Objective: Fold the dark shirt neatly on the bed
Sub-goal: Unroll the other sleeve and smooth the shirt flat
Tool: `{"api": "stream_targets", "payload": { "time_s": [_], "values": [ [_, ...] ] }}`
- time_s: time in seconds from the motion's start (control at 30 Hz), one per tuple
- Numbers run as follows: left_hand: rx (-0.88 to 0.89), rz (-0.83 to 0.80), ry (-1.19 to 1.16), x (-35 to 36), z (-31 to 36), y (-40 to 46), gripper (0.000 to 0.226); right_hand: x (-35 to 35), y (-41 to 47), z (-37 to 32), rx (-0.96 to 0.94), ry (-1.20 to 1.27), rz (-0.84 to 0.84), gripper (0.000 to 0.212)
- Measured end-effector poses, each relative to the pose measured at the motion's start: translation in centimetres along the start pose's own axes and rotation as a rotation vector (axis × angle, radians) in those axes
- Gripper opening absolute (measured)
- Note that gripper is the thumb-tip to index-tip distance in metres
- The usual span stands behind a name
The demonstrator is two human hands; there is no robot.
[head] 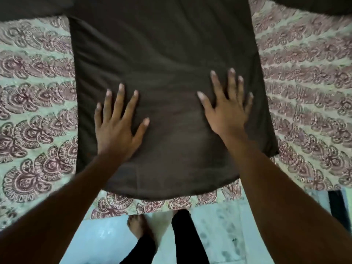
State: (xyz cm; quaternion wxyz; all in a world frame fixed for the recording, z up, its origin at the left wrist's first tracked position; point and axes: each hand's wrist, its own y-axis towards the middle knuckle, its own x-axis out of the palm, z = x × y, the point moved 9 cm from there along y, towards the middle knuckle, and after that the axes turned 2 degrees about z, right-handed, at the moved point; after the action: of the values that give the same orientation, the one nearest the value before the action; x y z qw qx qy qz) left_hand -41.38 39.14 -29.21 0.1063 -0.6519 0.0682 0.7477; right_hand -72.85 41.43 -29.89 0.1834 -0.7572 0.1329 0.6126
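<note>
The dark shirt [162,73] lies flat on the bed [34,111], spread out in the middle with its bottom edge close to the near edge of the bed. It has a few soft wrinkles. Both hands lie on the lower part of the shirt, palms down. The left hand [116,126] is flat with its fingers straight and spread wide, and it holds nothing. The right hand [228,109] is flat too, fingers straight and spread, a little farther up the shirt, and it holds nothing. The two hands are apart, with bare shirt between them. The bed has a pale green cover with dark red swirly shapes. Below the bed edge is a light floor [106,239], with a bare foot [136,225] and black pant legs [182,235] on it.
</note>
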Motion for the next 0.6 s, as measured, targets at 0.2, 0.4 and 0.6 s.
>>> {"api": "stream_targets", "payload": {
  "time_s": [0.2,0.4,0.6],
  "values": [
    [-0.073,-0.123,-0.007,-0.6,-0.7,-10.2,0.083,-1.9,-7.0,11.6,0.393,0.035,0.004,0.09],
    [0.048,-0.063,-0.153,-0.9,6.3,-4.9,0.07,-2.6,-2.8,1.7,0.072,-0.032,0.106,0.077],
    [0.058,-0.157,-0.033,2.1,9.9,-9.2,0.071,1.0,-7.1,-3.3,-0.157,-0.057,-0.05,0.068]
  ]
}}
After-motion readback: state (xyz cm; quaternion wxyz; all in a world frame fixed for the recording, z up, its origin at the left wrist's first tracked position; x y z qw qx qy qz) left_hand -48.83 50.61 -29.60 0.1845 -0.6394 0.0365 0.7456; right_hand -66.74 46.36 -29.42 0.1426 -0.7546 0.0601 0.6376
